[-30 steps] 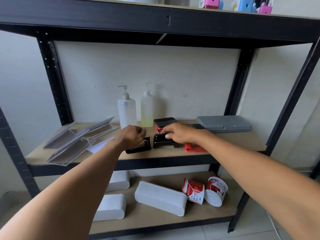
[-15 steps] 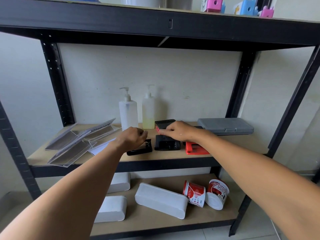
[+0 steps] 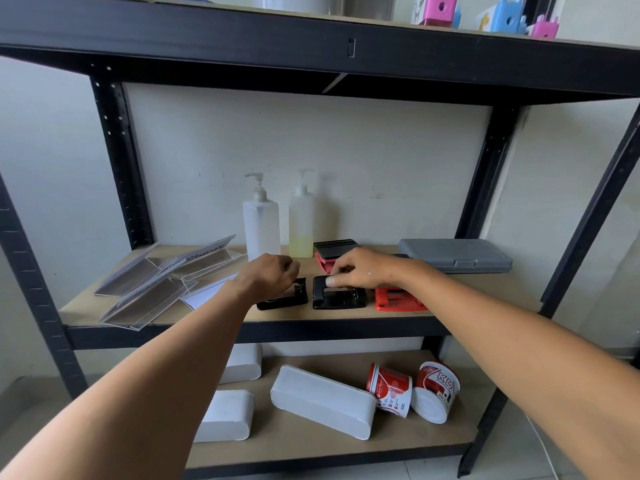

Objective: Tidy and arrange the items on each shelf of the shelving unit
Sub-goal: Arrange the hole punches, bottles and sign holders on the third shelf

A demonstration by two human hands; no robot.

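On the middle shelf (image 3: 485,299) three hole punches sit in a row near the front edge: a small black one (image 3: 287,299), a larger black one (image 3: 341,298) and a red one (image 3: 398,301). Another red and black punch (image 3: 332,252) stands behind them. My left hand (image 3: 272,277) is curled just above the small black punch and hides its left end. My right hand (image 3: 363,271) pinches the raised handle of the larger black punch with thumb and fingers.
Two pump bottles (image 3: 261,226) (image 3: 301,223) stand at the wall. A grey case (image 3: 453,259) lies to the right, and clear acrylic sign holders (image 3: 159,284) are heaped to the left. The lower shelf holds white boxes (image 3: 322,401) and tipped red and white tubs (image 3: 412,391).
My right hand has pulled back from the rear punch and closed on the larger black punch's handle. The left hand has hardly moved. The view has tilted up slightly.
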